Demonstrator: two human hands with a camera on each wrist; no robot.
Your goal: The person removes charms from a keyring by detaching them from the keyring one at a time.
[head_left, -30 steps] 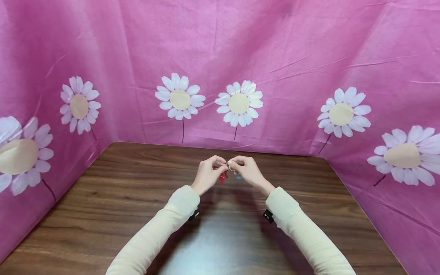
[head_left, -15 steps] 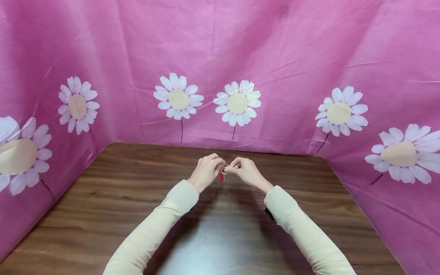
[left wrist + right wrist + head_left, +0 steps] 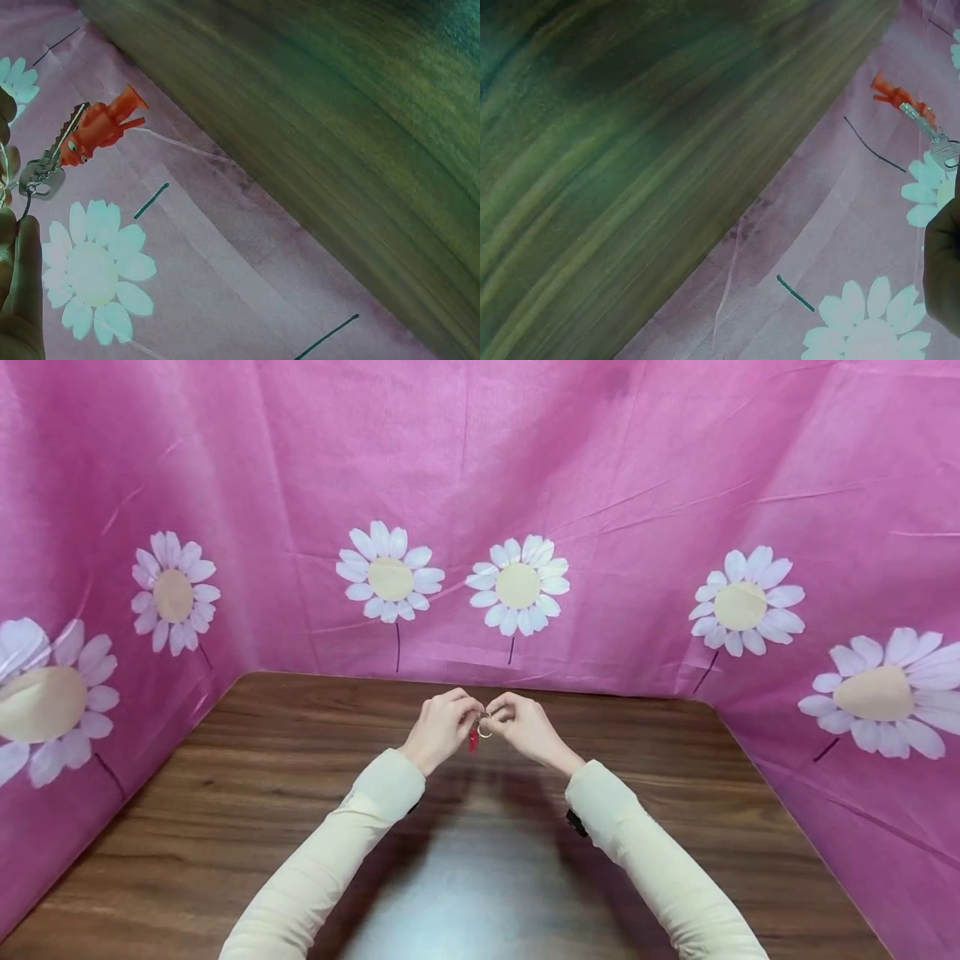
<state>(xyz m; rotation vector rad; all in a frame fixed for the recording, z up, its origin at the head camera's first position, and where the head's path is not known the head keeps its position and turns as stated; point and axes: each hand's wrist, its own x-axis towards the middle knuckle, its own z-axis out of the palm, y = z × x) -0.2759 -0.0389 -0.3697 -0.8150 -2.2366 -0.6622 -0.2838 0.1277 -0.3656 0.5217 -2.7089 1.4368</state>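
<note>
Key ring (image 3: 484, 737) sits between both hands, neither clearly nearer, pinched by the left hand (image 3: 444, 727) and right hand (image 3: 528, 729) above the bench (image 3: 255, 810); key (image 3: 43, 180) and red figurine (image 3: 473, 741) dangle lengthwise downward, the figurine nearer the left.

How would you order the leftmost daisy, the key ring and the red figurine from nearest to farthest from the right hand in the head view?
1. Key ring: nearest, at the right hand's fingertips.
2. Red figurine: just left of the ring, by the left hand.
3. Leftmost daisy: farthest, on the pink curtain, at the picture's left edge.
</note>
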